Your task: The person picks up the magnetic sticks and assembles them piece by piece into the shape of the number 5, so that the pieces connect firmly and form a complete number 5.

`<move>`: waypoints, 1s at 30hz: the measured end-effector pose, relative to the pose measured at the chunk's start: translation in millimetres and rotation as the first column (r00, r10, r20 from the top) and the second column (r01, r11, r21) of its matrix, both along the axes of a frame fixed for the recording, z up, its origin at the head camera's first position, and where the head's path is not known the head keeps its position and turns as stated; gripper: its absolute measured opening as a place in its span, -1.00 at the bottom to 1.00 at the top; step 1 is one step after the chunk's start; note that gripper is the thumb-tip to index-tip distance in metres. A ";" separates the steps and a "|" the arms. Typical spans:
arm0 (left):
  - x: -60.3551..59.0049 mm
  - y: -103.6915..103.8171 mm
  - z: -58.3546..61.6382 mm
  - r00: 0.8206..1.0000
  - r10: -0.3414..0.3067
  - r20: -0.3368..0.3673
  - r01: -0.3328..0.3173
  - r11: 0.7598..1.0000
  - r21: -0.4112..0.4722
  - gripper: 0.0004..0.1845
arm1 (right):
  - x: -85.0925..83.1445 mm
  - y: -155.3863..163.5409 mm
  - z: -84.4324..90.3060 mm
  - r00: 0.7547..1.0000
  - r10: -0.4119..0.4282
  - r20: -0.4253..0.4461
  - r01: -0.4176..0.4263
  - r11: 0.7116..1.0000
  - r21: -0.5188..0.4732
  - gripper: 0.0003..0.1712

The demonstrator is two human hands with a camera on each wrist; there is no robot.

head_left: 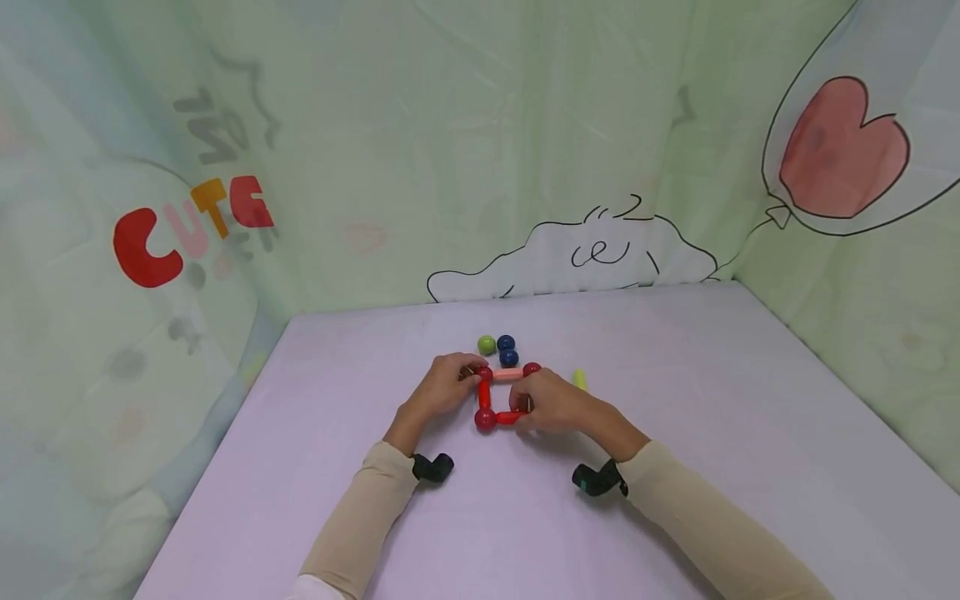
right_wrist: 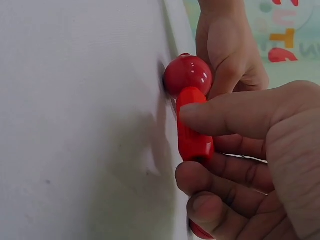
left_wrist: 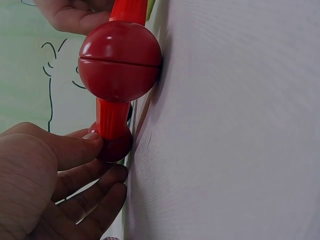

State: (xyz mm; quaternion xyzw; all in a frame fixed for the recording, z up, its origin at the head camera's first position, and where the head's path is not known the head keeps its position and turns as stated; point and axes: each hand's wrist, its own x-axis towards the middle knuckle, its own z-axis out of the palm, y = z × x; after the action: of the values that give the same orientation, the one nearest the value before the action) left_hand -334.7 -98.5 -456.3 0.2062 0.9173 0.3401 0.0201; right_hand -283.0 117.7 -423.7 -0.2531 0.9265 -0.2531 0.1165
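Note:
Three red balls joined by short rods form an unclosed frame on the table. My left hand grips the far-left red ball, its thumb tip where ball and rod meet. From there a red rod runs to the near-left red ball, and a pink rod to the far-right red ball. My right hand pinches the near red rod between thumb and fingers. One end of this rod meets the near-left ball; its other end is bare in the right wrist view.
Behind the frame sit a green ball and two dark blue balls. A yellow rod lies beyond my right hand. The table has a pale cloth, with printed curtains at its back and sides.

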 end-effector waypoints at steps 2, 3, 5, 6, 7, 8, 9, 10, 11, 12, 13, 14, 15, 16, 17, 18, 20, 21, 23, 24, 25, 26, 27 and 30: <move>-0.2 -0.1 0.0 1.000 0.004 0.005 -0.004 1.000 -0.008 -0.68 | -1.3 0.3 1.0 1.000 0.003 0.004 -0.003 1.000 0.003 -0.80; -0.1 -0.2 0.0 1.000 0.006 0.009 -0.006 1.000 -0.011 -0.68 | -1.9 0.3 1.7 1.000 0.000 0.007 0.000 1.000 0.004 -0.80; -0.1 -0.2 0.2 1.000 0.009 0.017 -0.009 1.000 -0.014 -0.68 | -2.9 -0.2 3.4 1.000 -0.007 0.011 0.007 1.000 0.009 -0.81; 0.2 -0.1 0.5 1.000 0.009 0.022 -0.009 1.000 -0.014 -0.67 | -3.2 -0.6 4.4 1.000 -0.010 0.008 0.010 1.000 0.013 -0.82; 0.3 0.1 0.8 1.000 0.010 0.026 -0.010 1.000 -0.014 -0.67 | -3.5 -1.0 5.3 1.000 -0.011 0.001 0.011 1.000 0.017 -0.82; 0.6 0.2 1.1 1.000 0.012 0.028 -0.011 1.000 -0.013 -0.67 | -3.9 -1.6 6.2 1.000 -0.010 -0.005 0.010 1.000 0.021 -0.82; 0.8 0.3 1.4 0.999 0.012 0.031 -0.012 1.000 -0.012 -0.67 | -4.3 -2.2 7.0 1.000 -0.010 -0.009 0.010 1.000 0.023 -0.83; 0.9 0.4 1.7 0.999 0.011 0.031 -0.011 1.000 -0.009 -0.67 | -4.7 -2.8 7.7 1.000 -0.007 -0.018 0.007 1.000 0.027 -0.83; 1.0 0.6 2.0 0.999 0.011 0.031 -0.011 1.000 -0.007 -0.67 | -5.2 -3.3 8.2 1.000 -0.003 -0.025 0.004 1.000 0.030 -0.83; 1.0 0.6 2.1 0.999 0.010 0.031 -0.010 1.000 -0.006 -0.67 | -5.8 -3.8 8.6 1.000 -0.002 -0.030 0.003 1.000 0.031 -0.83; 1.0 0.6 2.1 1.000 0.010 0.029 -0.010 1.000 -0.006 -0.68 | -6.3 -4.2 8.9 0.999 -0.001 -0.034 0.003 0.999 0.034 -0.83; 0.9 0.5 2.0 1.000 0.010 0.029 -0.010 1.000 -0.005 -0.67 | -7.1 -4.7 8.9 0.999 -0.003 -0.037 0.004 0.999 0.037 -0.82; 0.8 0.4 2.0 1.000 0.009 0.028 -0.008 1.000 -0.004 -0.67 | -8.1 -5.0 8.9 0.999 -0.004 -0.042 0.005 0.999 0.036 -0.82; 0.8 0.3 2.1 1.000 0.007 0.027 -0.007 1.000 -0.002 -0.67 | -9.1 -5.3 8.8 0.999 -0.002 -0.049 0.004 0.999 0.035 -0.81; 0.7 0.1 1.9 1.000 0.009 0.027 -0.009 1.000 -0.004 -0.67 | -10.2 -5.5 8.6 0.998 -0.001 -0.057 0.003 0.999 0.034 -0.81; 0.7 -0.1 1.8 1.000 0.009 0.028 -0.009 1.000 -0.002 -0.67 | -11.3 -5.7 8.5 0.998 0.000 -0.068 0.002 0.999 0.033 -0.81; 0.6 -0.7 1.4 1.000 0.006 0.028 -0.006 1.000 0.000 -0.67 | -13.7 -5.7 7.8 0.995 -0.003 -0.104 0.007 0.999 0.034 -0.81; 0.6 -0.9 1.1 1.000 0.004 0.026 -0.004 1.000 0.002 -0.68 | -14.9 -5.4 7.6 0.992 -0.008 -0.127 0.012 0.999 0.037 -0.80; 0.2 -1.0 0.7 1.000 -0.004 0.021 0.004 1.000 0.008 -0.68 | -17.4 -5.1 7.1 0.984 -0.022 -0.179 0.029 0.999 0.036 -0.81; 0.3 -1.1 0.5 1.000 -0.008 0.019 0.008 1.000 0.010 -0.68 | -18.7 -4.9 6.8 0.979 -0.031 -0.203 0.038 0.999 0.031 -0.82; 0.2 -1.2 0.4 1.000 -0.011 0.017 0.011 1.000 0.011 -0.68 | -20.2 -4.7 6.5 0.973 -0.040 -0.229 0.046 0.999 0.024 -0.83; 0.2 -1.2 0.5 1.000 -0.014 0.013 0.014 1.000 0.012 -0.68 | -21.7 -4.5 6.0 0.967 -0.052 -0.250 0.057 0.998 0.015 -0.84; 0.2 -1.2 0.8 1.000 -0.018 0.009 0.018 1.000 0.015 -0.68 | -23.4 -4.6 5.6 0.961 -0.064 -0.269 0.067 0.998 0.004 -0.84; -0.2 -1.5 1.6 1.000 -0.018 0.000 0.018 1.000 0.012 -0.69 | -29.6 -4.9 3.1 0.946 -0.091 -0.310 0.091 0.996 -0.014 -0.84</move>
State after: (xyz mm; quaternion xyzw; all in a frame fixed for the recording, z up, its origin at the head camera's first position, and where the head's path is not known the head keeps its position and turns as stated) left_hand -334.9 -100.0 -454.6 0.2146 0.9134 0.3452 0.0220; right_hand -312.6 112.7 -420.7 -0.2466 0.9440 -0.2149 -0.0423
